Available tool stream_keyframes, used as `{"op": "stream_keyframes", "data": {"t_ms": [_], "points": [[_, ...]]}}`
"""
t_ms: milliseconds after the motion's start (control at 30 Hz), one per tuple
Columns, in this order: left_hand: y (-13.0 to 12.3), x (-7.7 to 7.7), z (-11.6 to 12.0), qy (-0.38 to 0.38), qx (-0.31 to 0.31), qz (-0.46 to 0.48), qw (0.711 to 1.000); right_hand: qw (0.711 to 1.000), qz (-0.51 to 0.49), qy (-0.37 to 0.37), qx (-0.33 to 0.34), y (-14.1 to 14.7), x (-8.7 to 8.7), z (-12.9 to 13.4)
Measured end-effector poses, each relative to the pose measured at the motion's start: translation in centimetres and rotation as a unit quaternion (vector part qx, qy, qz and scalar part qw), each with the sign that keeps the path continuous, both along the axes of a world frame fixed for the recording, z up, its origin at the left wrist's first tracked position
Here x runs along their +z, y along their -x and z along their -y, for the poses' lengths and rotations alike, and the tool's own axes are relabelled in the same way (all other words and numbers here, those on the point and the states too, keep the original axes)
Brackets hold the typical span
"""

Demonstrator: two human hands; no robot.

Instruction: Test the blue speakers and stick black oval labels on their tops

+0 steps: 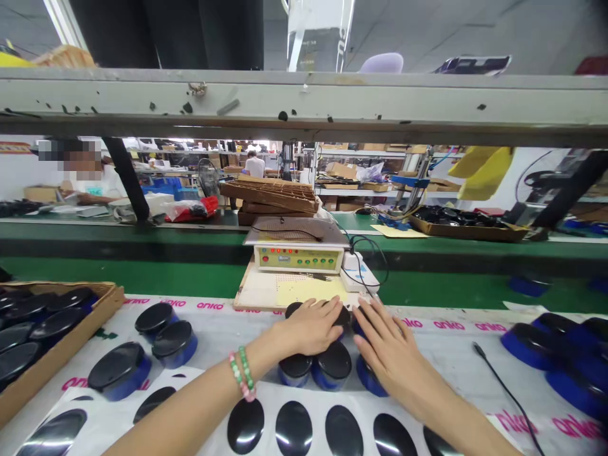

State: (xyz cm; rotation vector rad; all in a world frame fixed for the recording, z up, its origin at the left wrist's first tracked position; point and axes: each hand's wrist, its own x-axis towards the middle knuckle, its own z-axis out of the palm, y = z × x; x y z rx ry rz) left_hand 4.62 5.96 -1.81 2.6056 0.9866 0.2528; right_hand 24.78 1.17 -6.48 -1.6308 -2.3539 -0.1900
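My left hand (313, 326), with two bead bracelets (244, 373) at the wrist, lies palm down over a cluster of round blue pieces with glossy black tops. Its fingers are stretched out. Beside it, my right hand (392, 342) rests with fingers spread on the cluster's right side, partly hiding a blue piece (368, 377). Two more pieces, one at the front (332, 366) and its neighbour (295, 370), show below the left hand. Nearer to me lies a white sheet (268, 405) bearing several black oval stickers (294, 427).
Three blue pieces (118, 370) stand left, beside a cardboard tray (102, 310) of black discs. Several others (536, 345) sit right, past a black cable (508, 392). A yellow-panelled control box (299, 258) stands behind the hands. A shelf beam (304, 101) crosses above; people work beyond.
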Motion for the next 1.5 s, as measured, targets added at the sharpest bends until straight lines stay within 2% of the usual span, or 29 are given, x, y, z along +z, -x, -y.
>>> {"op": "stream_keyframes", "data": {"t_ms": [167, 300, 433, 500, 600, 700, 767, 800, 867, 933, 967, 1033, 1133, 1300, 1367, 1500], "points": [[0.0, -0.6, 0.1, -0.015, 0.014, -0.004, 1.0, 0.999, -0.028, 0.021, 0.034, 0.0, -0.7, 2.1], [-0.4, -0.5, -0.4, -0.017, 0.04, 0.043, 0.998, 0.995, -0.083, 0.034, 0.044, 0.0, 0.3, 1.8], [-0.9, 0.6, 0.0, -0.039, 0.051, 0.154, 0.986, 0.986, -0.166, 0.02, 0.029, -0.2, 3.6, 0.7], [-1.0, 1.8, 0.8, -0.057, 0.063, 0.221, 0.971, 0.971, -0.229, 0.026, 0.06, 0.1, 5.8, 0.4], [-0.7, 3.7, 2.6, -0.075, 0.07, 0.292, 0.951, 0.922, -0.357, 0.075, 0.13, 0.9, 8.7, 0.3], [-0.1, 4.8, 4.5, -0.083, 0.009, 0.319, 0.944, 0.884, -0.448, 0.109, 0.08, 1.6, 10.1, 0.4], [0.4, 5.1, 5.5, -0.076, -0.031, 0.323, 0.943, 0.872, -0.468, 0.136, 0.041, 1.6, 10.3, 0.5], [0.6, 5.0, 5.8, -0.058, -0.029, 0.327, 0.943, 0.868, -0.469, 0.154, 0.046, 1.5, 10.2, 0.7], [1.0, 4.8, 6.1, 0.016, 0.026, 0.354, 0.935, 0.857, -0.462, 0.199, 0.112, 1.2, 10.0, 1.1], [1.4, 4.6, 6.0, 0.113, 0.08, 0.39, 0.91, 0.847, -0.426, 0.245, 0.201, 1.0, 10.0, 1.6], [1.6, 4.5, 5.9, 0.154, 0.091, 0.403, 0.898, 0.845, -0.402, 0.265, 0.231, 1.0, 10.0, 1.9], [1.8, 4.5, 5.9, 0.197, 0.088, 0.41, 0.886, 0.847, -0.373, 0.288, 0.245, 1.2, 10.2, 2.3], [1.9, 4.7, 6.2, 0.188, 0.092, 0.388, 0.898, 0.844, -0.389, 0.282, 0.237, 1.7, 10.3, 2.4], [2.2, 4.8, 6.8, 0.164, 0.113, 0.374, 0.906, 0.808, -0.439, 0.311, 0.242, 2.2, 9.4, 2.2], [2.4, 4.7, 6.9, 0.162, 0.117, 0.369, 0.908, 0.814, -0.445, 0.302, 0.219, 2.4, 8.9, 2.1], [3.7, 4.7, 7.4, 0.141, 0.116, 0.361, 0.914, 0.853, -0.413, 0.249, 0.198, 4.1, 8.5, 2.0]]}}
